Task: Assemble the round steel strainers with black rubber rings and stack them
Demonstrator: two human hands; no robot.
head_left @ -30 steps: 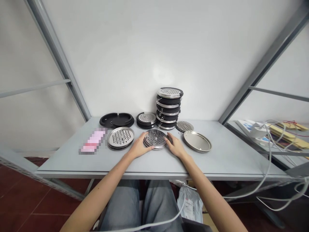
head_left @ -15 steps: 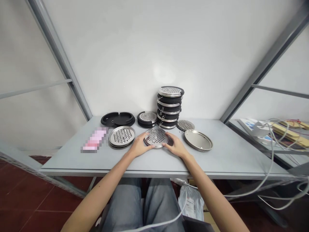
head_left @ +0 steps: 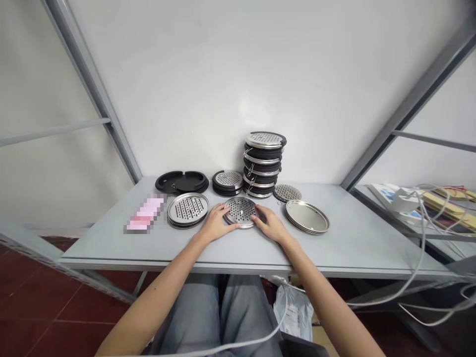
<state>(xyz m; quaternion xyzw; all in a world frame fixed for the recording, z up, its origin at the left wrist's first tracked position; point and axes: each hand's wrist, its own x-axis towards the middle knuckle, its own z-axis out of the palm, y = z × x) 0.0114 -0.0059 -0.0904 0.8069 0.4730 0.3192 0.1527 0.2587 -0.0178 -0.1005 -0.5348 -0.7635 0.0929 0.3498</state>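
A round metal plate with many holes [head_left: 241, 209] lies flat near the middle of the table. My left hand [head_left: 217, 222] grips its left rim, thumb along the near edge and fingers round the side. On the opposite side my right hand [head_left: 271, 223] holds the rim, with the thumb resting over the plate's surface. Just left of my left hand sits a small stack of slotted metal plates [head_left: 188, 209]. To the right of my right hand is a stack of smooth shallow metal discs [head_left: 308, 217].
Behind stands a tall stack of black rings and metal plates [head_left: 263, 166]. Beside it are a lower stack [head_left: 228, 182], black trays [head_left: 182, 182] and a perforated disc [head_left: 287, 193]. A blurred pink item [head_left: 145, 213] lies left. White cables [head_left: 420, 248] hang at the right.
My right thumb has shifted from the plate's near edge onto its surface. Both hands stay at the plate's rim, and the camera view has moved slightly.
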